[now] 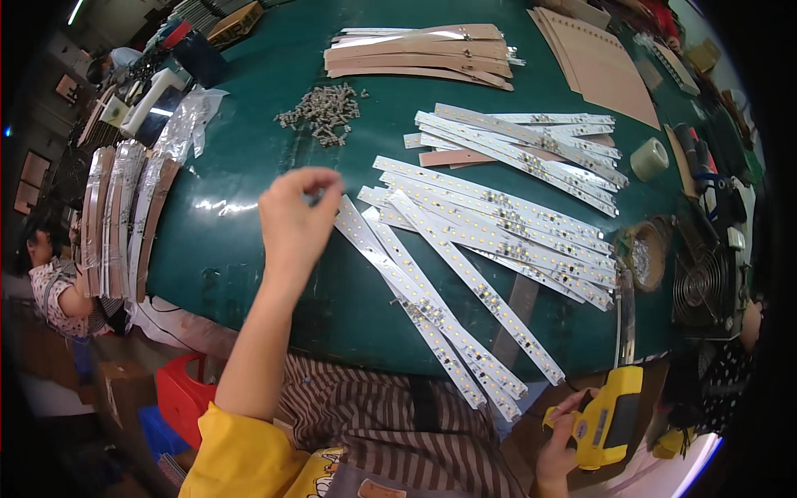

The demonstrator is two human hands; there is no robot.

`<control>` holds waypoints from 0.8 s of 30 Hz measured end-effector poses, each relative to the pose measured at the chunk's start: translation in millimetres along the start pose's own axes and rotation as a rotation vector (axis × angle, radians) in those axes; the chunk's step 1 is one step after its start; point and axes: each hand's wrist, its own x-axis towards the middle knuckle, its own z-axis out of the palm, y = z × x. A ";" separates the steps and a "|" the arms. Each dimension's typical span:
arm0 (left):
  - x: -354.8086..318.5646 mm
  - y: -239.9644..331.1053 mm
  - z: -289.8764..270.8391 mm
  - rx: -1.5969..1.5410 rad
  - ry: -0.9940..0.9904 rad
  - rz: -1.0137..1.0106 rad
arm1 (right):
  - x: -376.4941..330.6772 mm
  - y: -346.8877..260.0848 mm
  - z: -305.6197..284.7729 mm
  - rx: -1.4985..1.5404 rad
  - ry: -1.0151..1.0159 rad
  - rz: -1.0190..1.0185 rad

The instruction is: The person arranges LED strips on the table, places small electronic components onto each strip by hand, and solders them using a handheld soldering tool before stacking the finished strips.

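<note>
My left hand (297, 217) is raised over the table with thumb and forefinger pinched together. Whatever they may hold is too small to make out. Just right of the fingertips is the end of a white LED strip (390, 274), which lies aslant with others toward the near edge. Another LED strip (477, 286) lies apart to their right. My right hand (560, 444), low at the right, is wrapped round the handle of a yellow-and-black pistol-shaped tool (610, 419). Farther off sit a pile of LED strips (498, 224) and a heap of small grey pieces (322, 112).
More LED strips (531, 153) and stacked brown-backed strips (419, 56) lie at the back. Wrapped bundles (124, 220) stand left. At right are a white roll (649, 159), a round dish (660, 249) and a black fan (701, 286). A red stool (184, 394) stands below the table edge.
</note>
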 end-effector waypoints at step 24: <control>-45.2 58.7 0.5 -0.342 -0.489 0.003 | 18.3 -18.5 10.0 0.060 -0.041 0.122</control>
